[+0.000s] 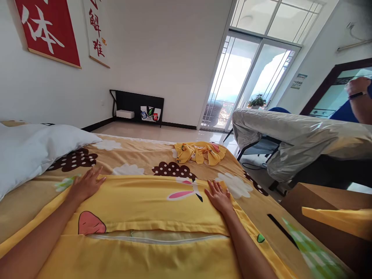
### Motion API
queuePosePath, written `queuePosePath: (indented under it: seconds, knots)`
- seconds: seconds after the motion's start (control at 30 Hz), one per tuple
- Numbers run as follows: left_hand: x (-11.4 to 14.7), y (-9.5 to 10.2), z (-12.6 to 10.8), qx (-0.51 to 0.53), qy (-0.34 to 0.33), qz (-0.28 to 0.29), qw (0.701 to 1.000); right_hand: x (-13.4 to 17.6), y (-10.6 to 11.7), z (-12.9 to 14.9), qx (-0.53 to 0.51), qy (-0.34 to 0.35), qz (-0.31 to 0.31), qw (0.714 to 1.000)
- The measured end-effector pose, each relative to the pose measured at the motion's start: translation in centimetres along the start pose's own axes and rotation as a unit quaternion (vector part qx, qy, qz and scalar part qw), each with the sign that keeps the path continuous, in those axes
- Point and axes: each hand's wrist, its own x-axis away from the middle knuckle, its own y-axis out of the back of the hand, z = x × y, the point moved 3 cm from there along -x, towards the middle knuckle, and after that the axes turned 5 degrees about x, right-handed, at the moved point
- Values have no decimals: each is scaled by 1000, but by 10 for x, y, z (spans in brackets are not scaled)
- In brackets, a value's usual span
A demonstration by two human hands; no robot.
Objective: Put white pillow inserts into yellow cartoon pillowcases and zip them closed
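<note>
Both hands lie flat and spread on the yellow pillowcase (pixel 151 201) on the bed (pixel 130 155): left hand (pixel 85 184), right hand (pixel 218 197). Push slowly outward toward the bed's edges to smooth wrinkles.

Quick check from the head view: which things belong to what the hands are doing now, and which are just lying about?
In hand:
- yellow pillowcase, spread flat, zipper open
- left hand pressing flat on its far left edge
- right hand flat on its far right edge

Lying about:
- white pillow
- crumpled yellow cloth
- patterned bedsheet
- grey-covered furniture
</note>
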Motion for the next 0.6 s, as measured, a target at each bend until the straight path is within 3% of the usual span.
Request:
queuePosePath:
  seconds: [0.07,0.13,0.27,0.37,0.4,0.47,0.6]
  knots:
    - [8,17,-17,-10,-27,-50,998,9,14,5,11,-28,-29,999]
    - [23,32,-51,-10,-107,-51,993,21,31,22,7,-9,-61,998]
    - [71,30,-148,63,-316,24,946,53,51,102,-27,151,-66,986]
    - [95,6,-188,89,-368,118,918,74,48,173,-85,321,-5,943]
    - [95,-3,-186,86,-355,151,919,76,46,189,-108,352,15,930]
    - [82,-12,-161,69,-293,182,936,71,42,204,-138,347,39,927]
    - [40,-7,-81,19,-146,173,974,42,33,173,-126,261,43,956]
